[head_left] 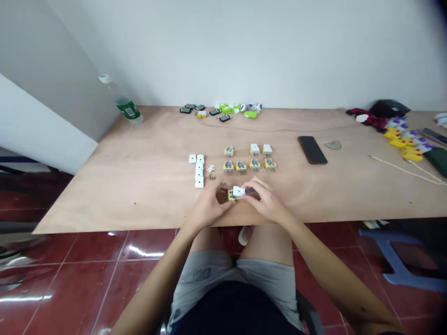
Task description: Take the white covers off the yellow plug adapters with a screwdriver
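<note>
My left hand is closed around a yellow-and-white plug-like unit near the table's front edge, its metal pins pointing left. Fingers of my right hand pinch a small white cover, which sits over the right part of that unit. A thin purple item also shows at those fingers; its kind is unclear. Beyond my hands stand similar units with pins, such as one bare-topped unit and one with a white top. A column of white covers lies to the left.
Small white parts and tiny screws lie beside the covers. Dark and green pieces line the wall. A bottle stands back left; a phone, a cable and yellow-and-purple items are to the right.
</note>
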Available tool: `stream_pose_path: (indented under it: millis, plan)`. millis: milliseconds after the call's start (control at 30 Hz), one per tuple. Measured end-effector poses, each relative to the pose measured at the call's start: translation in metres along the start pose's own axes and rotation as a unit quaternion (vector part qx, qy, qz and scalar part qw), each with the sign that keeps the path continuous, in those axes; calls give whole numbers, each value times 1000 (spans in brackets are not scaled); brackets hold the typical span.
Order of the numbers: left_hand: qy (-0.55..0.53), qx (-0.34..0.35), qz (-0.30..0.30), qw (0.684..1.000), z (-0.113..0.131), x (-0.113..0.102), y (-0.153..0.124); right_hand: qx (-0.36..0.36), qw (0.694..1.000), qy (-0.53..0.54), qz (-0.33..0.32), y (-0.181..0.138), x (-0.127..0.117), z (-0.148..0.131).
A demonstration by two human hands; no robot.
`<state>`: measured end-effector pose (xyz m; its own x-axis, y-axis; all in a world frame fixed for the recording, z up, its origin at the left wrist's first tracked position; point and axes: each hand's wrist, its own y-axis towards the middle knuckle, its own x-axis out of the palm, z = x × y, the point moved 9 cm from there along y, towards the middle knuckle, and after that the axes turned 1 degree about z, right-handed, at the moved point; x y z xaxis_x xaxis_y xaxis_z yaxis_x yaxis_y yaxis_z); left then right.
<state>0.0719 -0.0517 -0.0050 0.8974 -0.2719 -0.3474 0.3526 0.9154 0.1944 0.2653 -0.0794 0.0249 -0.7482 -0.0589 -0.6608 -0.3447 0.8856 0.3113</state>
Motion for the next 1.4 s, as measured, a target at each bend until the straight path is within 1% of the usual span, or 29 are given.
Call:
stream_pose_path:
  millis: [100, 200, 267, 367, 400, 467, 567, 700, 800, 900, 1033, 1133, 1200, 1267, 1333, 1400]
  plan:
    - [18, 8, -11, 1000, 4, 1, 0, 7, 1000, 21, -5, 4, -1, 2]
    - [33, 31, -30, 999, 13, 3, -1, -9, 1000, 22, 3, 25, -6, 2]
    - [38, 49, -36, 997, 18, 4, -2, -37, 999, 4, 6, 53, -8, -3]
    - [44, 60, -41, 996, 20, 5, -3, -67, 998, -6, -12, 112, -5, -13]
    - [42, 61, -42, 996, 20, 5, -3, -83, 996, -11, -37, 133, 1, -19]
    - [34, 62, -43, 997, 21, 5, -4, -140, 977, -38, -155, 169, 30, -34]
    - [26, 62, -43, 997, 21, 6, -5, -177, 956, -47, -229, 214, 62, -49]
    - [28, 64, -36, 997, 21, 6, -6, -198, 933, -57, -293, 247, 100, -56]
    - [27, 55, -38, 997, 19, 7, -6, -195, 925, -58, -321, 259, 118, -51]
    - [27, 55, -40, 997, 18, 8, -6, -194, 920, -52, -338, 262, 128, -45]
    - [20, 62, -40, 997, 18, 8, -7, -202, 916, -56, -341, 261, 134, -42]
    - [37, 65, -36, 997, 18, 7, -6, -217, 913, -67, -339, 258, 133, -45]
    - [43, 66, -39, 996, 18, 7, -6, -224, 914, -74, -330, 255, 129, -47]
    - [44, 67, -43, 996, 19, 8, -6, -224, 923, -83, -302, 250, 117, -48]
    - [44, 72, -50, 995, 20, 9, -6, -218, 937, -98, -255, 239, 98, -45]
    - [48, 78, -59, 994, 23, 11, -7, -208, 949, -118, -207, 221, 76, -37]
